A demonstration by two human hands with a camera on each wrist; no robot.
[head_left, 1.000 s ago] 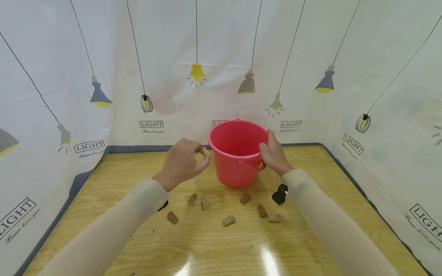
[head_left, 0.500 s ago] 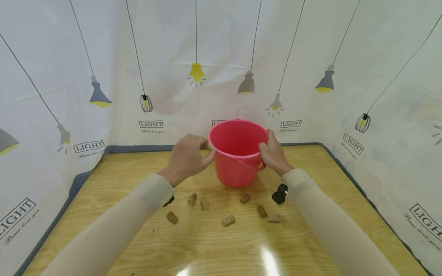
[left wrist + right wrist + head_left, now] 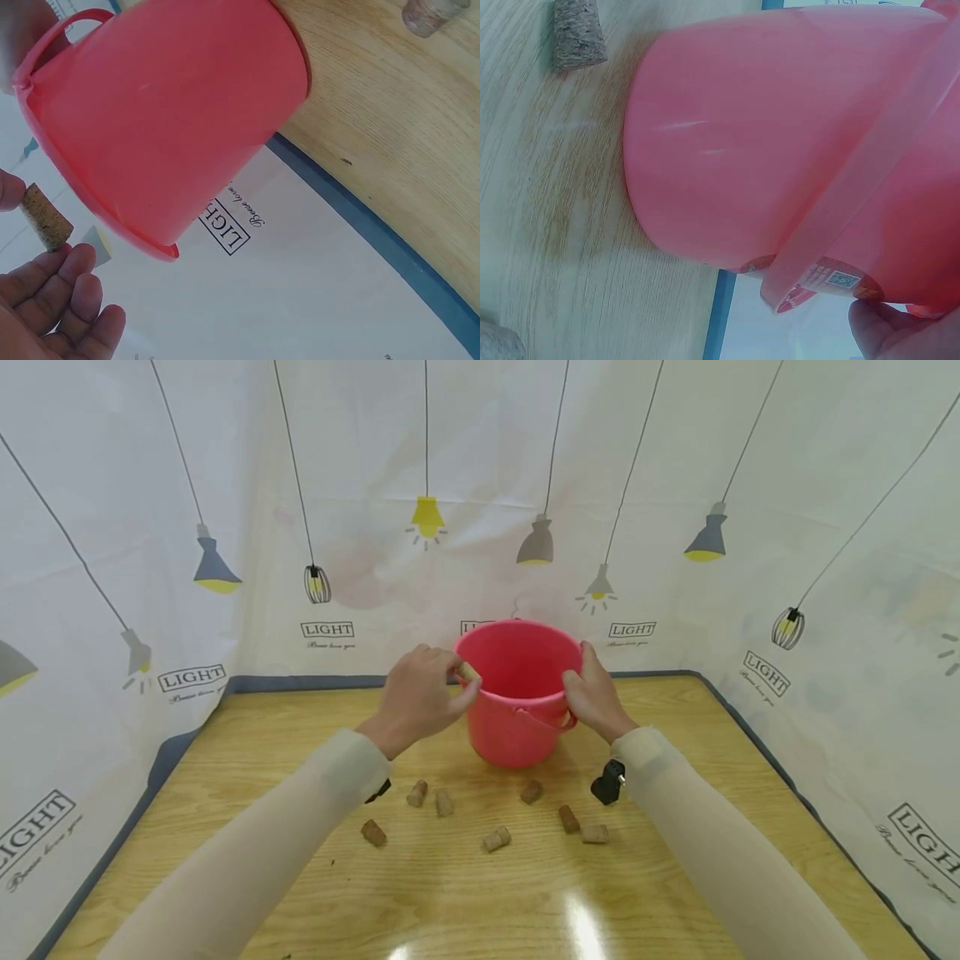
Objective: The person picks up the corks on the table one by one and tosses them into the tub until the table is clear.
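Observation:
A pink bucket stands on the wooden table, its handle folded down against the near right side. My left hand pinches a cork between thumb and fingertips, at the left of the bucket's rim. In the left wrist view that cork is held by its two ends, just off the rim. My right hand grips the rim at the right, thumb over the edge. The right wrist view shows the bucket's wall with part of that hand at the corner. The bucket's bottom inside is hidden.
Several corks lie scattered in front of the bucket, among them a dark one, a pale one and one nearer me. A printed cloth encloses the table at the back and sides.
My left hand has moved right with the cork, from beside the bucket up to its rim. The right hand and the bucket have stayed in place.

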